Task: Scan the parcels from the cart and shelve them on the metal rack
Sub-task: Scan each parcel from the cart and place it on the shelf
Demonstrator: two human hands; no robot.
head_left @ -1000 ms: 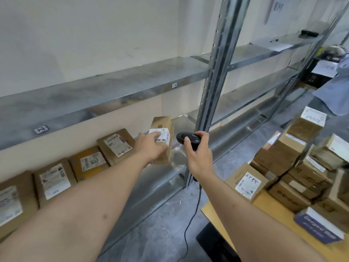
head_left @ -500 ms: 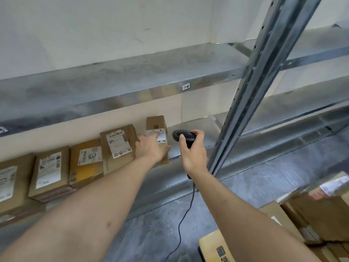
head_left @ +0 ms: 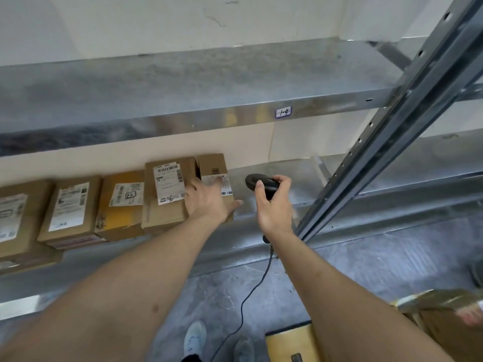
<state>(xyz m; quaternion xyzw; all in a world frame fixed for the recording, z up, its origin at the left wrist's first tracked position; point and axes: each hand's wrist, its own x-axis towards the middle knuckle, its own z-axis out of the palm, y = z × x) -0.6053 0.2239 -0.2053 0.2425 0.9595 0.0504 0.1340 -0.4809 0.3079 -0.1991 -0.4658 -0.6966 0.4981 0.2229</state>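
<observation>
Left hand (head_left: 206, 202): lying spread over the front of the small brown cardboard parcel with a white barcode label (head_left: 215, 176), fingers fairly straight and pressing on it, thumb pointing out to the right.
Right hand (head_left: 273, 207): gripping the black handheld barcode scanner (head_left: 258, 182), fingers wrapped round its handle, scanner head pointing left toward the parcel.
Parcel: standing on the lower galvanised metal rack shelf (head_left: 282, 184), at the right end of the row — touching the taller brown carton with a long white label (head_left: 167, 192) on its left.
Row: an orange-yellow carton (head_left: 122, 205) and further labelled brown cartons (head_left: 68, 207) are sitting side by side to the left.
Upper shelf (head_left: 183, 82): carrying a small handwritten tag (head_left: 283, 112) on its front edge.
Scanner cord (head_left: 251, 291): hanging down toward the grey floor.
Rack upright (head_left: 386, 131): grey perforated post, standing just right of the right hand.
Lower right corner: brown cartons (head_left: 444, 325) — partly in view.
</observation>
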